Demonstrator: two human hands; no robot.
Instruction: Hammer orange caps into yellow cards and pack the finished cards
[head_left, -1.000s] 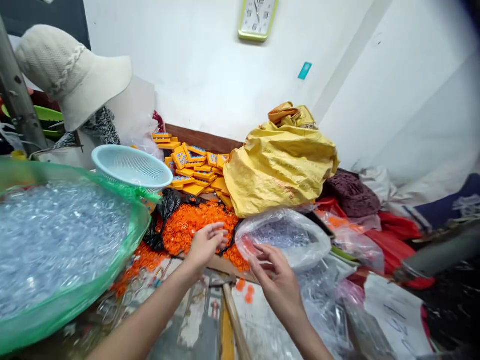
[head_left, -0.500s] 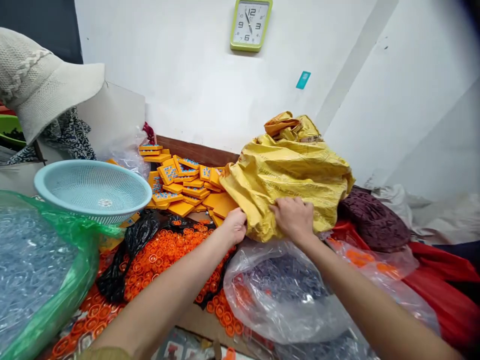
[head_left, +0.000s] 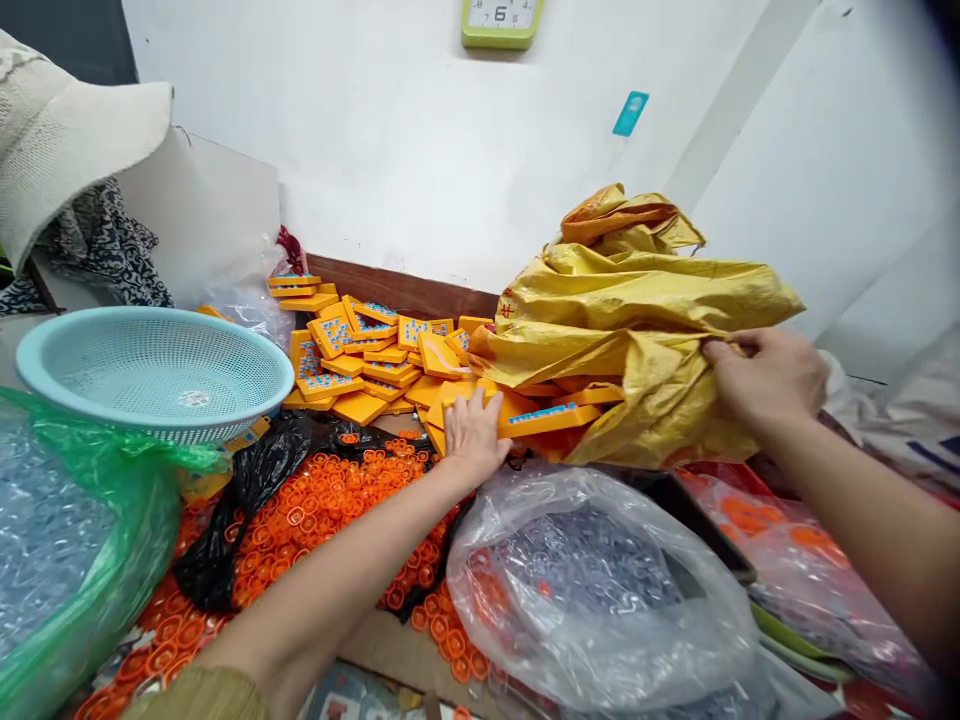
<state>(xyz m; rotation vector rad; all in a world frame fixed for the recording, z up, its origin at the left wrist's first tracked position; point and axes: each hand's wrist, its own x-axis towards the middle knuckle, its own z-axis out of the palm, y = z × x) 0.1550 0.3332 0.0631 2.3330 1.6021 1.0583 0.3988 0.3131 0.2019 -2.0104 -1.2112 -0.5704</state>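
Head view: yellow sack [head_left: 637,310] sideways, open leftward; right fingers [head_left: 721,362] clamped on it, left fingers [head_left: 474,407] apart

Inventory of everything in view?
wall clock: one, lime, top centre
wall tag: one, teal, upper right
knitted hat: one, cream, upper left
patterned cloth: one, dark, under hat
colander: one, light blue, left
large bag: one, green, lower left
liner bag: one, black, around rings
rings: many, orange, left of centre
flat cases: many, yellow-orange, centre
woven sack: one, yellow, centre right
open bag: one, clear, front centre
small pieces: many, clear, inside green, open bags
side bag: one, clear, far right
left hand: one, touching flat cases
right hand: one, gripping woven sack
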